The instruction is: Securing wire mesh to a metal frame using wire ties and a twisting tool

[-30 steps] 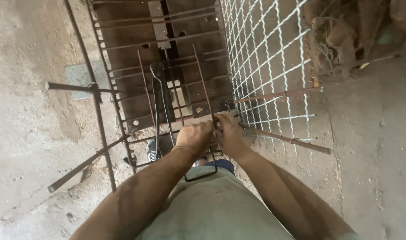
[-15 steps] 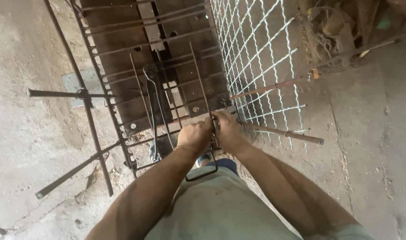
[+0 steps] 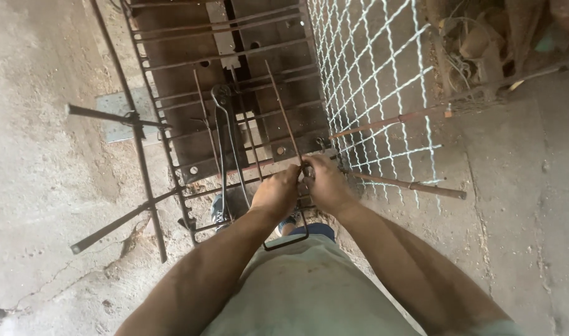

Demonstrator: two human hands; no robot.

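Hands clenched on a thin steel rod at the frame's near edge

Forearms run up from the bottom of the frame to the centre, where the left hand (image 3: 277,191) and right hand (image 3: 325,183) meet, knuckles touching. Both have fingers curled tight around the lower end of a thin rusty rod (image 3: 283,112), which slants up and left over the metal bar frame (image 3: 172,180). It looks stiff, light and rough rather than slippery; low down, where the hands are, seems the firmest hold. Further off, at upper right, white wire mesh (image 3: 371,81) lies beside the frame on the concrete floor (image 3: 41,205).
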